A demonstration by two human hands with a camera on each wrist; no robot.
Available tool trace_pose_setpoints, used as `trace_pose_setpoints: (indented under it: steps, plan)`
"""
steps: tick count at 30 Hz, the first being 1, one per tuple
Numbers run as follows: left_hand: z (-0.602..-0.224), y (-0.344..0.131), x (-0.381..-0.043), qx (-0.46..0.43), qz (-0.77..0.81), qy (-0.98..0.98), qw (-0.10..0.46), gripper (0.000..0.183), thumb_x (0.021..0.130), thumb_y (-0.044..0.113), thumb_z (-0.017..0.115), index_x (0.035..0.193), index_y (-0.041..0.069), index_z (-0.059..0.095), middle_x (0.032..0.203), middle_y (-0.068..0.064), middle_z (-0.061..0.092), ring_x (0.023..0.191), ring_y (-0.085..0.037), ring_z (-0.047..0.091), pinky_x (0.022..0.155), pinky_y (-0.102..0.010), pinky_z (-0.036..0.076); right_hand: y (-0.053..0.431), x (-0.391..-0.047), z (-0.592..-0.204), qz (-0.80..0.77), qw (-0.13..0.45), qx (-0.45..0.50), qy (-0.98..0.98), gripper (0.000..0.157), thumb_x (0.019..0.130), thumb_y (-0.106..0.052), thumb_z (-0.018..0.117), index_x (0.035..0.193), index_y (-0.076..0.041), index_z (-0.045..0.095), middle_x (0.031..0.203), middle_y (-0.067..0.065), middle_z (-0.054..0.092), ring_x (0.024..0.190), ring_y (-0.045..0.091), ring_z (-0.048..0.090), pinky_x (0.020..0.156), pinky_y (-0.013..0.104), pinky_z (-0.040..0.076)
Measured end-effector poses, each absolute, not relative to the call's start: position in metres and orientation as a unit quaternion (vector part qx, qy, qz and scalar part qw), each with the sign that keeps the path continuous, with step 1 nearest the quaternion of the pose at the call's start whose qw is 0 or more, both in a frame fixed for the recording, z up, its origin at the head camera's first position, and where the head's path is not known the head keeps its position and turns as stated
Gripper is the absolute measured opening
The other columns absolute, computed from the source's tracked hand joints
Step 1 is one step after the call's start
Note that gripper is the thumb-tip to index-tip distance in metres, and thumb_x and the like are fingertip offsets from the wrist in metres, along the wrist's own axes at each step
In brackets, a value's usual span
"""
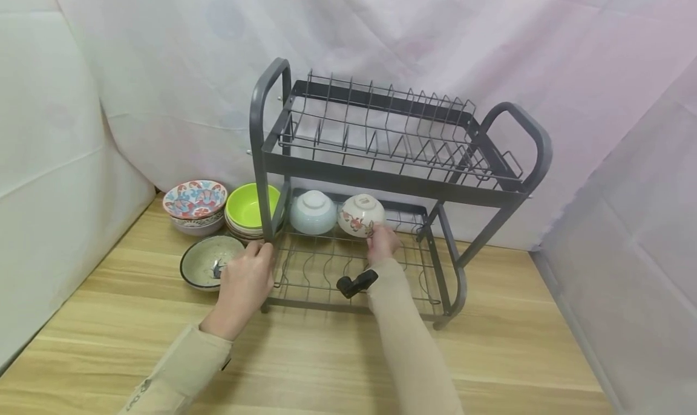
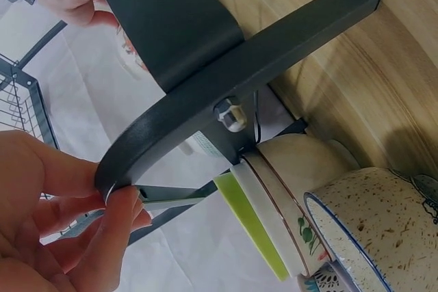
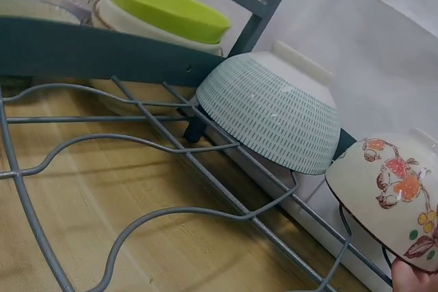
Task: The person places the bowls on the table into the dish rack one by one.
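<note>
My right hand point(image 1: 383, 244) holds the near right rim of a white bowl with red flowers point(image 1: 362, 216), upside down on the lower shelf of a dark metal dish rack point(image 1: 354, 176). In the right wrist view only a bit of that hand point(image 3: 414, 278) shows, at the rim of the floral bowl point(image 3: 393, 193). Left of it stands an upside-down pale blue patterned bowl point(image 1: 313, 214). My left hand point(image 1: 245, 285) grips the rack's front left side; in the left wrist view its fingers point(image 2: 113, 237) pinch the curved frame tube point(image 2: 144, 141).
Left of the rack, on the wooden table point(image 1: 321, 366), are a stack with a red-and-blue patterned bowl point(image 1: 195, 198) on top, a stack topped by a lime green bowl point(image 1: 247, 206), and a speckled dark-rimmed bowl point(image 1: 198, 264). The rack's upper wire tier point(image 1: 381, 124) overhangs the lower shelf.
</note>
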State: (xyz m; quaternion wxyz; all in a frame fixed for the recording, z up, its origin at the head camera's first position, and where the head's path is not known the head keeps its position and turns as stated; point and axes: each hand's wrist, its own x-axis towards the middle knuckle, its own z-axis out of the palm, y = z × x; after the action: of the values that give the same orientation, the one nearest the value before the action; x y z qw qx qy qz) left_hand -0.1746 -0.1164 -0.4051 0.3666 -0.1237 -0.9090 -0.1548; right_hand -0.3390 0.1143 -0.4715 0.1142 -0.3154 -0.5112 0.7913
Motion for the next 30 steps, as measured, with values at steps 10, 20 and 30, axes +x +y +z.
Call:
trace_pose_setpoints:
  steps: [10, 20, 30]
  plan:
    - [-0.408, -0.116, -0.175, -0.126, -0.153, -0.906, 0.373, 0.007, 0.072, -0.005, 0.063, 0.075, -0.004, 0.057, 0.072, -0.019, 0.058, 0.043, -0.028, 0.052, 0.033, -0.036, 0.042, 0.099, -0.298, -0.420, 0.762, 0.096, -0.324, -0.553, 0.044, 0.084, 0.000, 0.055, 0.127, 0.005, 0.047, 0.125, 0.019, 0.050, 0.067, 0.009, 0.048, 0.058, 0.014, 0.042]
    - [-0.406, -0.116, -0.175, -0.116, -0.150, -0.912, 0.364, 0.007, 0.074, -0.005, 0.062, 0.073, -0.003, 0.055, 0.072, -0.020, 0.058, 0.044, -0.028, 0.052, 0.032, -0.036, 0.041, 0.100, -0.306, -0.429, 0.722, 0.108, -0.327, -0.600, 0.019, 0.082, 0.003, 0.057, 0.100, 0.008, 0.058, 0.107, 0.015, 0.053, 0.064, 0.011, 0.045, 0.053, 0.018, 0.041]
    - [-0.406, -0.116, -0.174, -0.110, -0.151, -0.915, 0.359, 0.008, 0.074, -0.004, 0.062, 0.074, -0.002, 0.054, 0.073, -0.019, 0.058, 0.046, -0.029, 0.052, 0.032, -0.037, 0.041, 0.108, -0.289, -0.412, 0.714, 0.031, -0.260, -0.650, 0.046, 0.084, 0.003, 0.048, 0.129, 0.003, 0.040, 0.129, 0.020, 0.041, 0.113, 0.029, 0.046, 0.095, 0.036, 0.041]
